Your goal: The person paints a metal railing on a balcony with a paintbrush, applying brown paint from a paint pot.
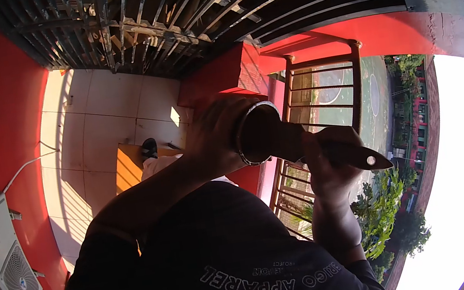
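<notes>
Both of my hands are raised in front of my chest on a dark paintbrush. My left hand is wrapped around its wide head end, where a silvery metal band circles it. My right hand grips the flat wooden handle, whose tip with a small hole points right. The bristles are hidden behind my left hand. My black shirt with white lettering fills the lower part of the view.
A barred railing between red walls stands just behind the brush, with trees and buildings far below. A white air-conditioner unit hangs on the red wall at left. Pale floor tiles and a dark metal grille lie beyond.
</notes>
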`<state>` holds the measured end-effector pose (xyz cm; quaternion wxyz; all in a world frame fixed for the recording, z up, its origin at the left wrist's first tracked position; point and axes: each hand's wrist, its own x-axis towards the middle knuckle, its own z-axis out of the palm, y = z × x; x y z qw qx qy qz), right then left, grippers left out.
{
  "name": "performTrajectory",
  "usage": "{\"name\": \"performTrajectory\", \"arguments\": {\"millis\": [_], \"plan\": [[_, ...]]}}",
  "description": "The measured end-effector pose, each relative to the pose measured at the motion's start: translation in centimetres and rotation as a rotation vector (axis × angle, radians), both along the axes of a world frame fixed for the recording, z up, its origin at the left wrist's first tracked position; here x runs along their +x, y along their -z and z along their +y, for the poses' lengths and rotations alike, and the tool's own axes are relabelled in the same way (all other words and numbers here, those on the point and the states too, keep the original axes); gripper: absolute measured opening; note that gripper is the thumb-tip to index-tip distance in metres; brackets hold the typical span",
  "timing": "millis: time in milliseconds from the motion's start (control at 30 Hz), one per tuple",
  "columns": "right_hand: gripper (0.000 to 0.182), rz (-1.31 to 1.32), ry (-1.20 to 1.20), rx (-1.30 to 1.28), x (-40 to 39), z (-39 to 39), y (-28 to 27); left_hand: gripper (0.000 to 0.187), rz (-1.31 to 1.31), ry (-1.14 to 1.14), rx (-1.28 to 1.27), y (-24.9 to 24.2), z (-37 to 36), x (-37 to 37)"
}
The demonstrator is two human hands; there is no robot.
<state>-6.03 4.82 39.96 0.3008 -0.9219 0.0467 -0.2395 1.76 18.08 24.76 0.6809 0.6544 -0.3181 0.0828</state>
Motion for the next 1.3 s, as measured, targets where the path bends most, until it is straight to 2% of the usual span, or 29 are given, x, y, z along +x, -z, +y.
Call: {"name": "performTrajectory", "arguments": {"millis": [200,300,333,467,567,600,733,867,1000,1200,1300], "plan": [[0.017,-0.013,-0.003,-0.034,0.7,1.8,0.7,0.095,-0.040,-0.036,0.084,0.4,0.6,-0.7],[0.015,0.041,-0.087,-0.129,1.0,1.8,1.5,0.094,-0.041,-0.035,0.036,0.4,0.9,-0.8],[0.016,0.102,-0.063,-0.131,0.9,1.8,2.0,0.094,-0.037,-0.034,0.031,0.3,0.9,-0.9],[0.016,0.081,-0.062,-0.086,1.0,1.9,1.5,0.093,-0.027,-0.037,0.019,0.3,1.1,-1.1],[0.016,0.067,0.127,0.273,1.0,3.0,0.2,0.091,-0.001,-0.039,0.021,0.3,1.1,-1.5],[0.014,0.071,0.096,0.297,0.9,2.7,0.3,0.091,0.006,-0.040,0.021,0.3,1.1,-1.5],[0.016,0.145,-0.069,0.085,0.8,1.4,1.7,0.091,0.021,-0.029,0.046,0.1,1.0,-1.5],[0.019,0.047,0.078,0.188,-0.7,0.0,1.0,0.095,0.023,-0.032,0.081,0.3,0.5,-1.0],[0.019,0.003,0.110,0.151,-1.2,-2.2,0.8,0.086,0.054,-0.017,0.071,-0.6,-0.4,-1.2],[0.016,-0.060,0.211,0.427,-3.0,-5.6,0.7,0.085,0.041,-0.025,0.119,-0.8,-3.1,-1.6],[0.016,-0.127,0.206,0.398,-4.3,-9.4,1.4,0.086,0.027,-0.013,0.090,-1.5,-5.2,-1.9]]}}
